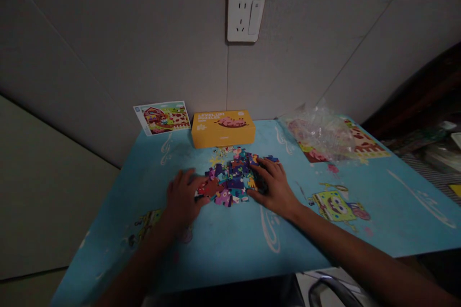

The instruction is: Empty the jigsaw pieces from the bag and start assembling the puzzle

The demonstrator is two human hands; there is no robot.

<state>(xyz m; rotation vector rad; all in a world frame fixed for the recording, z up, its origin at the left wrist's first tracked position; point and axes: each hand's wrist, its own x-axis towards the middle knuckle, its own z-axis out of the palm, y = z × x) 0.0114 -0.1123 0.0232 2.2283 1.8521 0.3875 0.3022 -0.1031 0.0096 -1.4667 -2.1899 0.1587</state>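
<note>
A heap of several loose, brightly coloured puzzle pieces (232, 176) lies in the middle of a blue cartoon-print table (230, 240). My left hand (183, 196) rests flat on the table at the heap's left edge, fingers spread and touching the pieces. My right hand (272, 184) lies on the heap's right edge, fingers stretched out over the pieces. Neither hand grips a piece that I can see.
A yellow puzzle box (222, 128) stands behind the heap near the wall. A picture card (163, 117) leans against the wall at its left. A crumpled clear plastic bag (320, 135) lies on a printed sheet (363, 143) at the back right. A wall socket (245, 14) is above.
</note>
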